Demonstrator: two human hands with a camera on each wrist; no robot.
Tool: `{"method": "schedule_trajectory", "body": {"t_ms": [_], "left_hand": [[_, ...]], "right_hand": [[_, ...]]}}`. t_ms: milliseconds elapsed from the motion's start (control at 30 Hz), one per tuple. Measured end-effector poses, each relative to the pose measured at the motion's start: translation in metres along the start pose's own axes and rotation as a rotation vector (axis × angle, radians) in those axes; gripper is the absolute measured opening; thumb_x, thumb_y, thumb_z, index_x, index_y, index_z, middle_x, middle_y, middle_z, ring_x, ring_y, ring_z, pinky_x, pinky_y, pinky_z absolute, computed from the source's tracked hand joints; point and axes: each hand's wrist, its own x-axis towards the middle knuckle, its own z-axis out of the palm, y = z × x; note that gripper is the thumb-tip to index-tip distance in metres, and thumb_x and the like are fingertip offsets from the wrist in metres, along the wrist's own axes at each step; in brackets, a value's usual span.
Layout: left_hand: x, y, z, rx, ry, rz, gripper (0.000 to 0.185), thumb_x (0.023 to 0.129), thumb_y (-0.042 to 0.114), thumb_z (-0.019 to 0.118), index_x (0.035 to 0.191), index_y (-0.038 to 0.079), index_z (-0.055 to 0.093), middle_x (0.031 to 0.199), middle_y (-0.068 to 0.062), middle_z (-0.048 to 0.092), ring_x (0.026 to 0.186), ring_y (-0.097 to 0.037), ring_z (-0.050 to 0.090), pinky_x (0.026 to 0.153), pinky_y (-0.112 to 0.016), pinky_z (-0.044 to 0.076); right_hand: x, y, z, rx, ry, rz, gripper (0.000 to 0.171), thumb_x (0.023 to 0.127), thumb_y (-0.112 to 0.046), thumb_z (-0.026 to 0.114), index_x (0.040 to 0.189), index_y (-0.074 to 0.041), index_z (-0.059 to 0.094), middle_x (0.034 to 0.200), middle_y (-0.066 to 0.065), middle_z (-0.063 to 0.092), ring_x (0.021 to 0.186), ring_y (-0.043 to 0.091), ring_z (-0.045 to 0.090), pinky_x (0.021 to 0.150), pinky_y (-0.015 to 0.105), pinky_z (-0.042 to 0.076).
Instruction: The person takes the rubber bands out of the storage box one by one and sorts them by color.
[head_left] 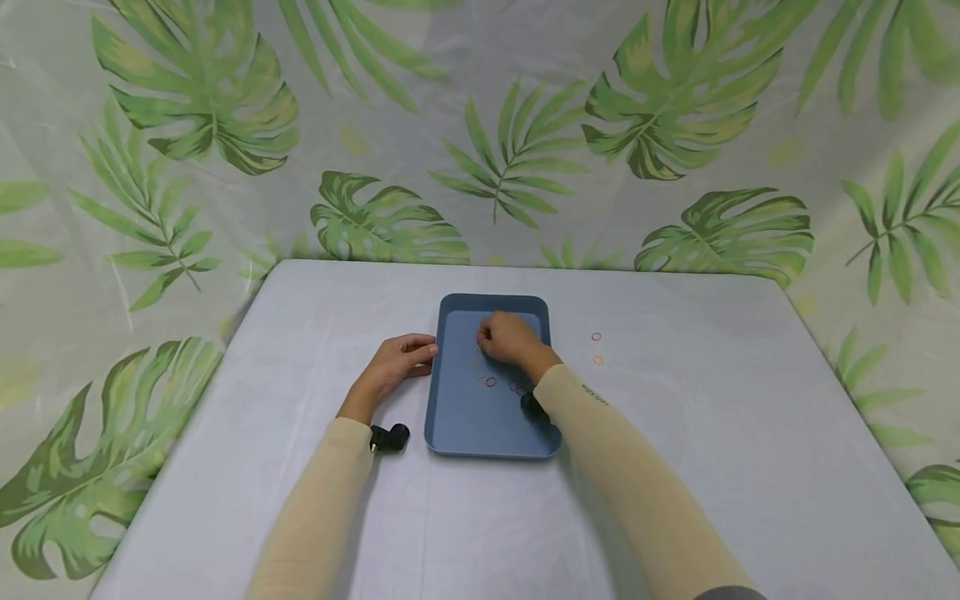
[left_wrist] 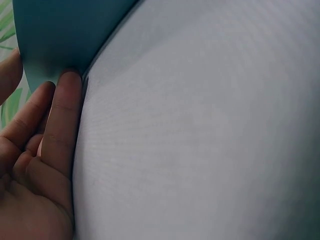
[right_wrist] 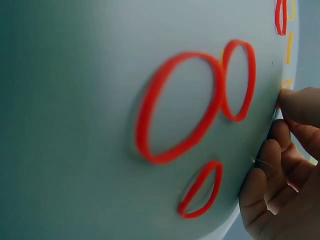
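A blue tray (head_left: 480,425) is laid lengthwise on a grey table (head_left: 712,467), between the two hands. The left hand (head_left: 392,367) is rested on the table with relaxed fingers (left_wrist: 62,125) touching the tray's left rim, nothing being gripped. The right hand (head_left: 510,339) is held over the far half of the tray, fingers curled downward toward its floor; whether anything is pinched cannot be told. Several small red rubber bands (right_wrist: 180,107) are scattered on the tray floor just beside the right fingertips (right_wrist: 300,102). Two more small rings (head_left: 597,348) are seen on the table, well to the right of the tray
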Motion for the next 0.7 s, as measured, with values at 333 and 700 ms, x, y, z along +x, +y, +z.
{"method": "schedule_trajectory", "body": {"t_ms": [333, 700], "left_hand": [[0.004, -0.003, 0.0, 0.003, 0.004, -0.011, 0.044, 0.098, 0.019, 0.063, 0.137, 0.0, 0.056, 0.136, -0.022, 0.059, 0.097, -0.008, 0.066, 0.094, -0.03, 0.06], [0.002, -0.001, -0.001, 0.008, 0.005, -0.011, 0.046, 0.099, 0.02, 0.063, 0.138, -0.001, 0.055, 0.136, -0.024, 0.058, 0.094, -0.006, 0.064, 0.094, -0.03, 0.059]], "right_hand": [[0.0, 0.002, -0.003, 0.022, -0.022, 0.014, 0.011, 0.093, -0.015, 0.067, 0.097, -0.008, 0.075, 0.101, 0.009, 0.074, 0.093, 0.024, 0.065, 0.088, 0.039, 0.057], [-0.005, 0.003, -0.011, 0.191, 0.055, -0.015, 0.011, 0.094, -0.016, 0.067, 0.096, -0.01, 0.076, 0.099, 0.007, 0.075, 0.087, 0.02, 0.064, 0.075, 0.032, 0.054]]}}
